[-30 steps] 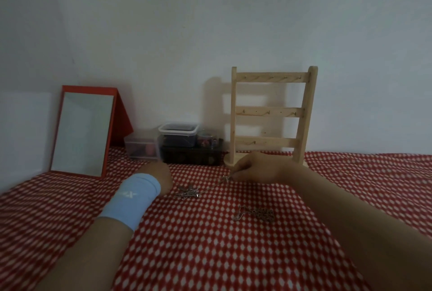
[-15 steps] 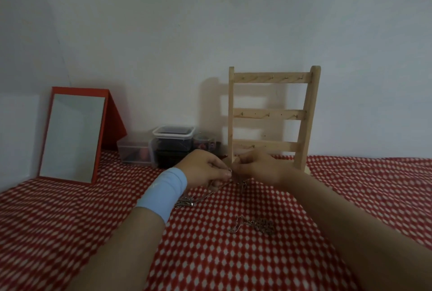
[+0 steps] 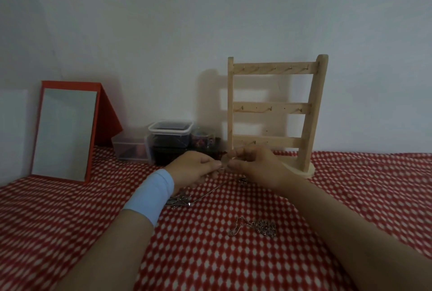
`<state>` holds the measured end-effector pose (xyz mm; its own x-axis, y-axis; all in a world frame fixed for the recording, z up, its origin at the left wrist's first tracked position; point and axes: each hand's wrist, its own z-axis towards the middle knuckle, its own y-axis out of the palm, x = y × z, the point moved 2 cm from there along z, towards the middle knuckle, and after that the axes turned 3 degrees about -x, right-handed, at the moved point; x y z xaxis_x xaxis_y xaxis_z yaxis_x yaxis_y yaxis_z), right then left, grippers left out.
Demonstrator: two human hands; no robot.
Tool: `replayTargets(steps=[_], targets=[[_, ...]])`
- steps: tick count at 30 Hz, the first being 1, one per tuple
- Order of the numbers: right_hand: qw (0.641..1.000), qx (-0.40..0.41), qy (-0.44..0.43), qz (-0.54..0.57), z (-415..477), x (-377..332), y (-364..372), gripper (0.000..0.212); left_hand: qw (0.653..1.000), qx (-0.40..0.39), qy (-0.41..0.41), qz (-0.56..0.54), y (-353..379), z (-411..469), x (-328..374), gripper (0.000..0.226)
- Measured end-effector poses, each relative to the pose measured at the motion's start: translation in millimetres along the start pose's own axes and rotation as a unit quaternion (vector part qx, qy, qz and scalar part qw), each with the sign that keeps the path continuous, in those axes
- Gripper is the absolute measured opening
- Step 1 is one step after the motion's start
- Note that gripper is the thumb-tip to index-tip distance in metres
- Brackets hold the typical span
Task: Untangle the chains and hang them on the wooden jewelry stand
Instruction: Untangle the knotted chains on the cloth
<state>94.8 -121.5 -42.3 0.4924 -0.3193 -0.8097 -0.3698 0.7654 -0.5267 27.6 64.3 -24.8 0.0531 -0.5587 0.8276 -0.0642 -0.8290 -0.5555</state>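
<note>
A wooden jewelry stand with three hooked rungs stands upright at the back of the table, with nothing hanging on it. Just in front of its left post, my left hand and my right hand meet and both pinch the lifted end of a silver chain. That chain trails down to a tangled bunch lying on the cloth by my left wrist, which wears a light blue band. A second silver chain lies loose on the cloth, nearer to me.
The table has a red cloth with white dots. A red-framed mirror leans at the back left. Clear plastic boxes with small items sit between the mirror and the stand. A white wall lies behind.
My left hand left the tangled bunch on the cloth and rose to meet my right hand. Both now pinch the chain's end, lifted off the cloth.
</note>
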Motion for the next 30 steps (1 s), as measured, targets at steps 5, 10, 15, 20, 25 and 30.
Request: replayTargets(steps=[5, 10, 15, 20, 25, 30], targets=[[1.0, 0.018, -0.007, 0.006, -4, -6, 1, 0.015, 1.0, -0.005, 0.023, 0.003, 0, -2, 2, 0.04], [1.0, -0.007, -0.009, -0.017, -4, -7, -2, 0.022, 0.999, 0.008, 0.041, 0.015, -3, -1, 5, 0.037], [0.999, 0.025, -0.025, -0.035, -5, -7, 0, 0.025, 0.997, 0.028, 0.065, 0.033, 3, 2, 8, 0.015], [0.999, 0.036, -0.016, 0.019, -4, -7, -1, 0.022, 0.993, 0.06, 0.1, 0.025, 5, 5, 12, 0.014], [0.999, -0.01, 0.014, 0.046, -7, -12, -2, 0.01, 0.989, 0.063, 0.129, 0.044, 9, 6, 14, 0.021], [0.994, -0.031, 0.048, 0.096, -10, -15, -3, 0.01, 0.979, 0.083, 0.158, 0.097, 5, 5, 17, 0.022]])
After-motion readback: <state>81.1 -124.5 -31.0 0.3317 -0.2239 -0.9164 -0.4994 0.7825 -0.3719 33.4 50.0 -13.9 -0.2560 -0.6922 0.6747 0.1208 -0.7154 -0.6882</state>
